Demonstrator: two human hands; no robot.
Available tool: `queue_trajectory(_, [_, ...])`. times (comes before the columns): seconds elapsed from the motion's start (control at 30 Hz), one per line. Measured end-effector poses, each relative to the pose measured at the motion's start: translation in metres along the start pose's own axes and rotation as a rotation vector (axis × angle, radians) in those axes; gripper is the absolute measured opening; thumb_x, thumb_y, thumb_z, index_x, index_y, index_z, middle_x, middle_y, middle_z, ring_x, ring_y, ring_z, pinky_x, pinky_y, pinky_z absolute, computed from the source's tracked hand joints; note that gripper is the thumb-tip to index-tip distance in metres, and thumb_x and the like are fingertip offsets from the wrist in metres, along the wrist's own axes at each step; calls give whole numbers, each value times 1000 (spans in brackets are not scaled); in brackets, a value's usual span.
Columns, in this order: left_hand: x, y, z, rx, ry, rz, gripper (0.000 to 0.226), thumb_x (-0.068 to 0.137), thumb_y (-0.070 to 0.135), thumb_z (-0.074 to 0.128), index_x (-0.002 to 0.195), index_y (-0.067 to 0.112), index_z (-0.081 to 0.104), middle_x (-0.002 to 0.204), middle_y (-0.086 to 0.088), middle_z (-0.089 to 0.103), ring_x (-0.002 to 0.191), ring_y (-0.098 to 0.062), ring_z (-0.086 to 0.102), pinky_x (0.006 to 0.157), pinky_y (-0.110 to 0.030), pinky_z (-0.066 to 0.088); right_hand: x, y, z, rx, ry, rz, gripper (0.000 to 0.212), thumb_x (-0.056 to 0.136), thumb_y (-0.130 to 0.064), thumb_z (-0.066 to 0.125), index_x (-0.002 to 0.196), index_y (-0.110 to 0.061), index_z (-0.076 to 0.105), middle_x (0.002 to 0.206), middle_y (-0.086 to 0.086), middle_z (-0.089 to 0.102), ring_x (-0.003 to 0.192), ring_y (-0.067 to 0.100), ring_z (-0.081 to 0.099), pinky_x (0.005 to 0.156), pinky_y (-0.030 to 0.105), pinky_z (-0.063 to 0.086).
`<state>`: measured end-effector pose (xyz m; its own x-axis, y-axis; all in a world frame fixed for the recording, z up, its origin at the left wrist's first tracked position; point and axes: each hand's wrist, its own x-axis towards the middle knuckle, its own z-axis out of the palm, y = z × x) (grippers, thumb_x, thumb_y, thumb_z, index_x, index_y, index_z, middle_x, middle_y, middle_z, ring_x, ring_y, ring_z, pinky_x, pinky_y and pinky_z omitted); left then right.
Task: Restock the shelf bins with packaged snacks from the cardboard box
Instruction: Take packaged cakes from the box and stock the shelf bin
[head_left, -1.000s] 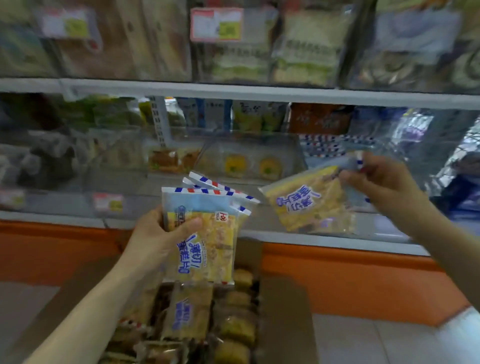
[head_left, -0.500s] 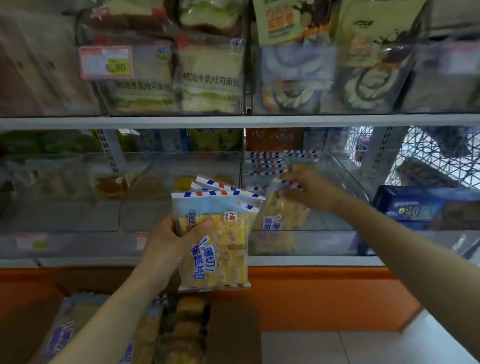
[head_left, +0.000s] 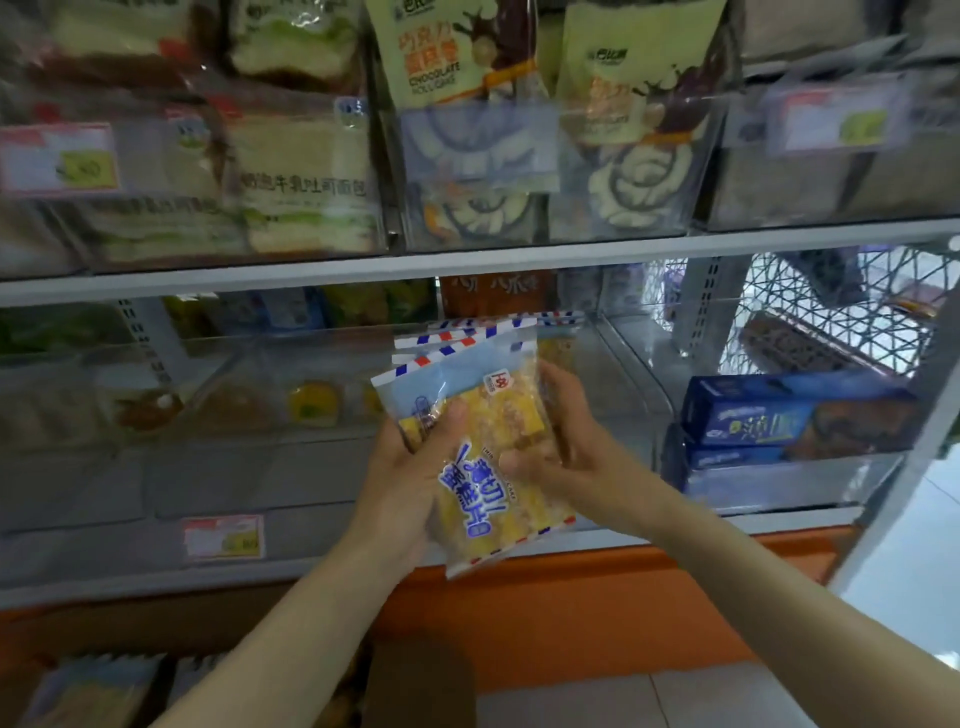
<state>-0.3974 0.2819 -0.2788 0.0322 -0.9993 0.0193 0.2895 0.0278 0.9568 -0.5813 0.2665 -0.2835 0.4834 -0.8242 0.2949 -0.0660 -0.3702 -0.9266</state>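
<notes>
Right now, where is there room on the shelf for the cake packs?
Bare room lies in the clear bin, between the striped packs standing in it and the blue boxes. The upper shelf is crowded with sandwiches and roll cakes. Left hand and right hand grip the cake packs.

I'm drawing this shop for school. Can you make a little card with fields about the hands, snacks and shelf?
left hand: grips the cake packets, thumb on front
right hand: grips the same stack from the right
cake packets: yellow, red-and-blue striped edges, tilted
clear bin: behind the stack, striped packets inside
blue boxes: right of that bin
cardboard box: below, near the bottom edge
</notes>
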Motion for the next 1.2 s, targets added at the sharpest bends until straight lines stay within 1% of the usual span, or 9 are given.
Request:
queue_trajectory(0.13, [23, 10, 22, 139, -83, 147, 55, 64, 34, 75, 114, 36, 51, 109, 11, 67, 85, 1, 69, 61, -15, 54, -2, 2, -35, 67, 179, -76, 68, 86, -10, 63, 141, -26, 27, 125, 6, 58, 106, 19, 66, 78, 28, 55])
queue_trajectory(0.23, [51, 26, 29, 377, -173, 210, 68, 60, 23, 84, 109, 50, 44, 103, 30, 55, 88, 6, 61, 62, -12, 52, -5, 7, -58, 33, 164, -73, 70, 87, -6, 62, 144, -25, 26, 128, 8, 55, 110, 22, 64, 80, 31, 56])
queue_trajectory(0.37, [78, 27, 47, 563, -196, 195, 50, 59, 20, 88, 90, 40, 54, 101, 19, 59, 91, 1, 58, 65, -15, 54, -6, 16, -69, -14, 162, -63, 72, 87, -12, 64, 146, -27, 26, 130, 2, 56, 113, 20, 62, 87, 38, 56])
queue_trajectory(0.5, [100, 20, 59, 538, -66, 288, 43, 66, 16, 86, 97, 29, 58, 102, 8, 64, 92, -12, 64, 74, -30, 57, -20, 27, -68, -458, 433, -161, 67, 89, -38, 62, 145, -26, 28, 137, -8, 47, 125, 6, 48, 99, 28, 46])
queue_trajectory(0.67, [130, 8, 83, 552, 30, 472, 45, 72, 11, 82, 111, 8, 59, 105, 0, 63, 94, -13, 61, 70, -10, 50, -37, 56, -59, -934, 527, -119, 77, 92, -45, 53, 152, -13, 17, 160, 7, 12, 148, 23, 14, 115, 37, 29])
queue_trajectory(0.77, [149, -4, 87, 617, 72, 514, 49, 73, 17, 82, 115, 9, 59, 110, -2, 63, 100, -16, 60, 79, -23, 50, -39, 71, -55, -1066, 475, -45, 84, 92, -45, 56, 152, -12, 7, 160, 9, -8, 149, 27, 1, 116, 43, 27])
queue_trajectory(0.9, [166, -16, 72, 645, 189, 499, 51, 74, 22, 81, 117, 7, 58, 117, -10, 64, 107, -27, 61, 92, -47, 51, -37, 78, -60, -1132, 488, -71, 82, 94, -51, 49, 152, -7, 11, 161, 12, -6, 149, 27, -5, 119, 40, 17])
queue_trajectory(1.03, [181, -10, 77, 666, 229, 549, 52, 74, 23, 81, 119, 9, 59, 118, -6, 65, 109, -26, 61, 94, -43, 50, -38, 84, -62, -1191, 419, -63, 74, 97, -53, 40, 152, -10, 16, 162, 8, 3, 150, 24, 0, 121, 43, 14])
queue_trajectory(1.2, [207, -4, 78, 876, 68, 467, 59, 76, 21, 80, 127, 9, 54, 126, -10, 61, 114, -27, 58, 97, -43, 48, -37, 86, -59, -1209, 414, -71, 63, 99, -48, 38, 147, -8, 32, 159, 11, 17, 149, 27, 8, 121, 44, 11])
